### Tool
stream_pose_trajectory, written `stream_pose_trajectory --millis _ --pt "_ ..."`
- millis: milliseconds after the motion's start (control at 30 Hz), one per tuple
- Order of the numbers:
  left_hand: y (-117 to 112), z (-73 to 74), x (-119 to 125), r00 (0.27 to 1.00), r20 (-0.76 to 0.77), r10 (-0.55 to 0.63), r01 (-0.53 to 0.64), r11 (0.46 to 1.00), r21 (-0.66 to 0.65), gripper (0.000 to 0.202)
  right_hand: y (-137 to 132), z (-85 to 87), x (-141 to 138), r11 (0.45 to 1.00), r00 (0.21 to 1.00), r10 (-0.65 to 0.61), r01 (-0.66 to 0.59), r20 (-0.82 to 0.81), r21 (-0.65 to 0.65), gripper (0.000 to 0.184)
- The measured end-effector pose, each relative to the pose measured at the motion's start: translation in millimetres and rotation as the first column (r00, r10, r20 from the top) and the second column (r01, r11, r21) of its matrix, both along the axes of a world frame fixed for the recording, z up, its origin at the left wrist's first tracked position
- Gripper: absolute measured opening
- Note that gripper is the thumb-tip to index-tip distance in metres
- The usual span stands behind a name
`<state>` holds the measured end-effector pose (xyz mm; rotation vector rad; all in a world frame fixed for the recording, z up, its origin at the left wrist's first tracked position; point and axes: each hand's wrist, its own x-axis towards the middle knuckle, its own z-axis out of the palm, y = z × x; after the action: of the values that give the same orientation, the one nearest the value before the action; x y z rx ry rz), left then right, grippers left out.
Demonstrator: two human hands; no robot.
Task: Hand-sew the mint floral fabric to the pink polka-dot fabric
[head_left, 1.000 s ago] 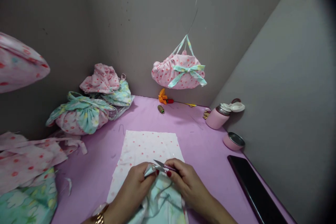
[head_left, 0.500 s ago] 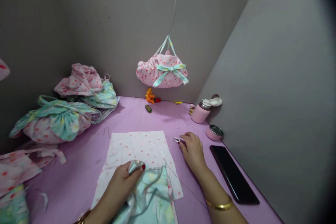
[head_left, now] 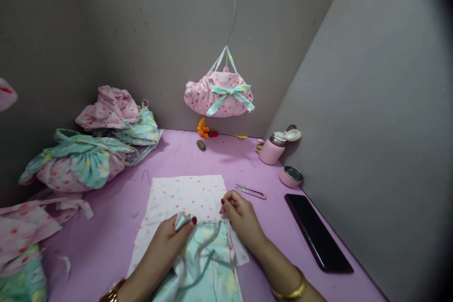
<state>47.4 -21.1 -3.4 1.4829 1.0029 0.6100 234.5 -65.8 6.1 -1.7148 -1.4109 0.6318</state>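
Note:
A white cloth with pink dots [head_left: 184,196] lies flat on the purple table [head_left: 247,170]. On its near half rests a mint floral fabric piece [head_left: 205,264]. My left hand [head_left: 170,236] pinches the top corner of that mint piece, fingers closed on it. My right hand [head_left: 240,214] sits at the dotted cloth's right edge, fingers curled in a pinch; what they hold is too small to make out. Small thread snips [head_left: 251,191] lie on the table just beyond my right hand.
A finished pink dotted bag [head_left: 219,96] hangs from a string at the back wall. More fabric bags [head_left: 88,155] pile at left. A pink flask [head_left: 272,148], its lid cup [head_left: 290,177], a black phone [head_left: 318,236], a thread spool [head_left: 201,145] stand around.
My right hand laid the snips on the table to the right, then came back to the cloth's right edge. My left hand kept its hold on the mint fabric.

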Motion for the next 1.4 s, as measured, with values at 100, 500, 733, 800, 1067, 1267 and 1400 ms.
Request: stream_pose_trajectory --millis 100,500,733,800,1067,1267,1400 --pt "-1.1 5.0 0.5 0.999 0.040 0.009 -0.007 0.999 -0.036 0.025 -6.3 6.9 -5.7 0.996 0.894 0.084 -0.089 -0.440 0.010 0.017" --pt "-1.4 5.2 1.6 0.991 0.131 0.018 0.009 0.979 -0.203 0.031 -16.5 7.4 -23.2 0.963 0.930 0.199 -0.244 -0.308 -0.113 0.015" --pt "-1.2 6.7 1.1 0.994 0.110 -0.002 0.021 0.985 -0.174 0.022 -16.5 7.8 -25.2 0.979 0.972 0.177 -0.190 -0.152 -0.077 0.014" --pt "-1.5 8.6 1.2 0.993 0.117 -0.014 0.036 0.981 -0.189 0.021 -15.6 8.2 -25.5 0.979 0.974 0.176 -0.188 -0.142 -0.075 0.014" --pt "-3.1 12.7 1.9 0.991 0.127 -0.028 0.055 0.975 -0.214 0.019 -14.3 7.5 -25.1 0.979 0.978 0.176 -0.185 -0.116 -0.082 0.015" --pt "-2.3 9.8 -0.6 0.996 0.087 -0.037 0.049 0.990 -0.136 0.016 -14.5 6.8 -24.4 0.979 0.979 0.180 -0.188 -0.099 -0.084 0.014" --pt "-1.1 7.7 -1.3 0.993 0.068 -0.101 0.101 0.995 0.004 0.015 -14.7 6.0 -22.2 0.967 0.970 0.222 -0.232 -0.096 -0.102 0.018"
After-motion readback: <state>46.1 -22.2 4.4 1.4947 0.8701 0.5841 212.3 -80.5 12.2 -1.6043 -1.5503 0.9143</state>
